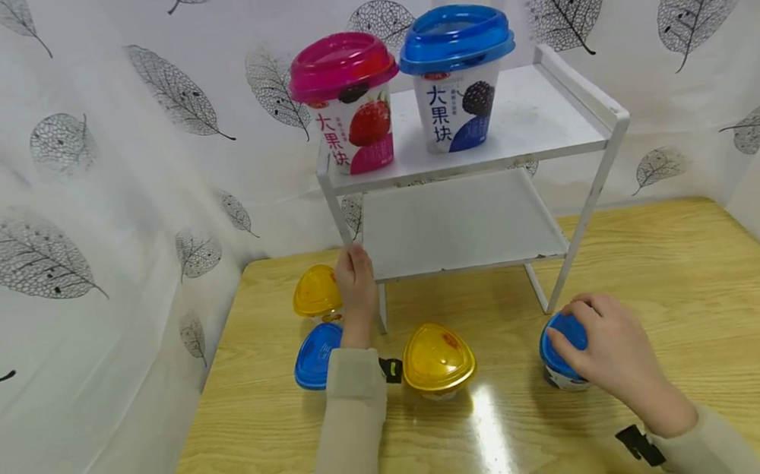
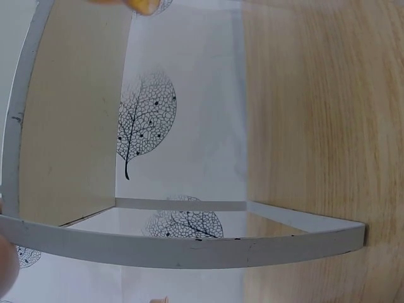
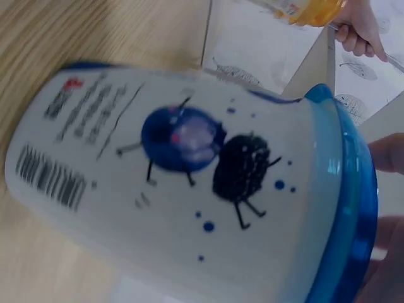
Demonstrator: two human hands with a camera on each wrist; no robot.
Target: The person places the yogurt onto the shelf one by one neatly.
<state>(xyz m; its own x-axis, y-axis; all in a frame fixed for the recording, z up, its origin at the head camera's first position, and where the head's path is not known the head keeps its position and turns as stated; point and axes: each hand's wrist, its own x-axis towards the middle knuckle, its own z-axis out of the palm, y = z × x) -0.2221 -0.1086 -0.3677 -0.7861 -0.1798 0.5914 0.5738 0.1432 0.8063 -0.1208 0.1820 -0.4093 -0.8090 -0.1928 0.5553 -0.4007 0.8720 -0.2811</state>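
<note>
My left hand grips the left front leg of a white two-tier rack; in the right wrist view its fingers wrap round the leg. At the right, my right hand holds a yogurt cup with a blue lid from above, fingers and thumb at the lid's edge. The right wrist view shows this cup's white side close up, with printed berries and a barcode. It is upright at the table, by the rack's right front leg. Whether its base touches the table is hard to tell.
A pink-lidded cup and a blue-lidded cup stand on the rack's top shelf. On the wooden table are a yellow-lidded cup, another yellow-lidded cup and a blue-lidded cup partly behind the left arm.
</note>
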